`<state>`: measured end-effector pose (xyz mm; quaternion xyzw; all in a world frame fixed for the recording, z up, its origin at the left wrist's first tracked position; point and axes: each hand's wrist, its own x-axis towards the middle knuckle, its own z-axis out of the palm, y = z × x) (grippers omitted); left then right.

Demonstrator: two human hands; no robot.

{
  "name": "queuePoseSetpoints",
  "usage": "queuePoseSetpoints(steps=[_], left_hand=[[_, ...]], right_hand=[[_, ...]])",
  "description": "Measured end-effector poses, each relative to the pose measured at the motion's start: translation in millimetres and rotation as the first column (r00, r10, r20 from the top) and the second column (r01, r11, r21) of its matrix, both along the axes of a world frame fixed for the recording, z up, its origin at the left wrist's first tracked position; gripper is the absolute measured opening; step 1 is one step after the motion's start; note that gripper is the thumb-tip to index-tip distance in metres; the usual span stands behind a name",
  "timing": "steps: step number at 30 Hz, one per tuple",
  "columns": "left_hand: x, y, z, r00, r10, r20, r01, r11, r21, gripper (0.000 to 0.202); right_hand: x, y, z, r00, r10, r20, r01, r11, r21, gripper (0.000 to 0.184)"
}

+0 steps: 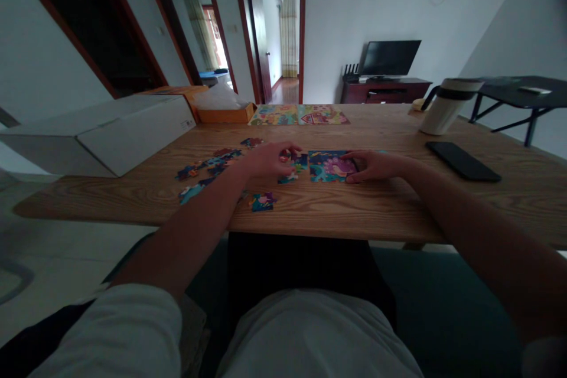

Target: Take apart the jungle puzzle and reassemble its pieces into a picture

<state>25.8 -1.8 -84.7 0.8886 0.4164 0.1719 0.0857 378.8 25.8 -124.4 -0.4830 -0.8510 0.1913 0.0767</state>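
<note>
On the wooden table, my left hand (268, 159) curls its thumb and fingers round a small jigsaw puzzle piece (284, 156). Beside it lie joined puzzle pieces (302, 163), a narrow gap away from a larger assembled puzzle section (326, 166) in blue, pink and purple. My right hand (374, 165) rests on the right part of that section, thumb and fingers apart, and covers some of it. Loose puzzle pieces (217, 162) lie in a heap left of my left hand, partly behind my forearm. Nearer the table's front edge is another puzzle piece (263, 201).
Two colourful picture sheets (274, 114) lie at the far edge. A long white box (133, 130) and an orange box (225, 113) with clear plastic stand at the left. To the right are a black phone (463, 160) and a white mug (447, 107) with a dark handle.
</note>
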Motion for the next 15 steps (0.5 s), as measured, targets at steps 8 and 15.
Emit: queuePoseSetpoints(steps=[8,15], left_hand=[[18.0,-11.0,-7.4,0.993,-0.049,-0.110,0.052,0.998,0.025,0.050],[22.8,-18.6,-4.1,0.989,-0.048,-0.139,0.049,0.999,0.007,0.046]], right_hand=[[2.2,1.0,-1.2,1.000,0.007,-0.005,-0.007,1.000,0.011,0.095],[3.4,3.7,-3.5,1.000,0.022,-0.020,-0.022,1.000,0.009,0.095]])
